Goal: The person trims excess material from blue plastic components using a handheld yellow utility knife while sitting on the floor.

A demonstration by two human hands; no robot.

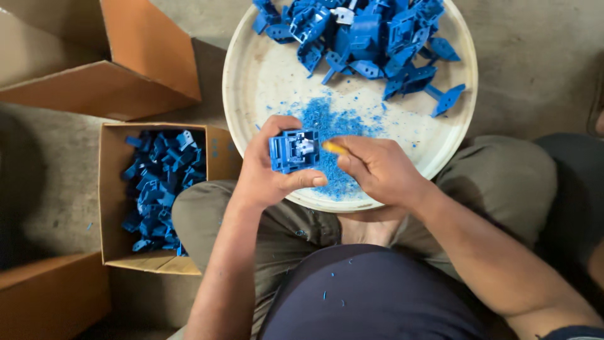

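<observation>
The person is sitting cross-legged, the left hand closing firmly round a blue plastic part while the right hand is pinching a small yellow-handled tool against its face. A slip could be nicking the left thumb, which is lying just beside the tip. Beyond, shavings are piling on the round tray; a box of parts is sitting left.

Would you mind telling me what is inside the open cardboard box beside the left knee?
The cardboard box holds a heap of blue plastic parts. The left knee covers its near right corner, and the bottom is buried.
</observation>
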